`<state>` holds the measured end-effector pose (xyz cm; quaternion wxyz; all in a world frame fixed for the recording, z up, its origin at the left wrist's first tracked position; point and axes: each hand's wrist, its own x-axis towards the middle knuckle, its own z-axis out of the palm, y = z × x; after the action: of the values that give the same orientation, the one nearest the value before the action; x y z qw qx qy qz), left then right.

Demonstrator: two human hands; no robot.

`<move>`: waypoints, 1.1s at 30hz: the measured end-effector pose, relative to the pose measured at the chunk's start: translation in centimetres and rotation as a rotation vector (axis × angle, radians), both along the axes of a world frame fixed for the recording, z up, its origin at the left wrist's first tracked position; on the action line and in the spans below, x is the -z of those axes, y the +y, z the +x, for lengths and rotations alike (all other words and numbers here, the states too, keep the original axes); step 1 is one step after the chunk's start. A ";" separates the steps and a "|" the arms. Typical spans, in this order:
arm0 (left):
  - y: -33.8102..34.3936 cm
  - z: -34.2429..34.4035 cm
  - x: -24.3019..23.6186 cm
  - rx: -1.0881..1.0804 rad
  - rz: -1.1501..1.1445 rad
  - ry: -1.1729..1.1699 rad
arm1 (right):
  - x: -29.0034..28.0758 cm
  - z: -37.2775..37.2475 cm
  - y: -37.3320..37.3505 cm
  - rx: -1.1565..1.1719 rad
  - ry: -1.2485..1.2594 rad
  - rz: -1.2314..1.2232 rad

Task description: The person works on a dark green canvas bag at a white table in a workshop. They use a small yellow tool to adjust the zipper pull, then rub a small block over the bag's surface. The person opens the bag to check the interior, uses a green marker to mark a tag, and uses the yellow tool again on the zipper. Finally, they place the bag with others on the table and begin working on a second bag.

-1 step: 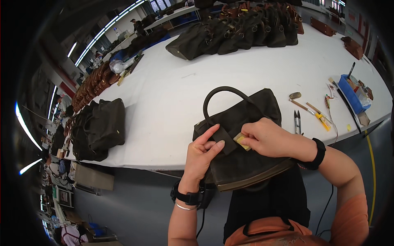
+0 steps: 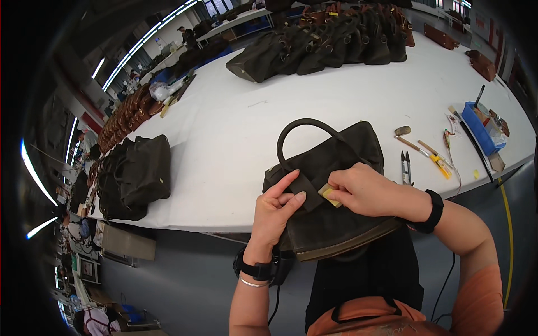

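A dark olive-brown handbag (image 2: 330, 229) rests tilted at the table's front edge, its zipped edge toward me and one round handle (image 2: 284, 131) standing up at the far side. My left hand (image 2: 276, 208) holds the bag at the handle's flat end tab (image 2: 304, 189), index finger and thumb along it, the other fingers curled. Pinched in my right hand (image 2: 363, 189) is a small yellow block (image 2: 329, 195), pressed to the bag beside that tab. The curled fingers hide part of the block.
Thread snips (image 2: 406, 167), a hammer (image 2: 409, 139) and a yellow-handled cutter (image 2: 440, 166) lie right of the bag, near a blue tool bin (image 2: 479, 129). Dark bags (image 2: 137, 173) are piled at left; a row of more bags (image 2: 330, 47) stands across the white table's (image 2: 224, 117) far side.
My right hand and the yellow block have shifted very slightly toward me. The left hand and the bag have stayed put.
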<state>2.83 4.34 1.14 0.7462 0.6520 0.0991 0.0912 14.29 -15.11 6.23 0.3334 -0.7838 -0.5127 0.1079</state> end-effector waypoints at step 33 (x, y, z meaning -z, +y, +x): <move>4.5 -1.2 -4.0 -0.063 0.381 0.079 | 7.2 8.5 -17.4 0.932 -0.570 -0.025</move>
<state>1.60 8.82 5.13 0.6017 0.7810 0.1298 0.1059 22.81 -32.49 -0.96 0.1842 -0.9301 -0.1798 -0.2620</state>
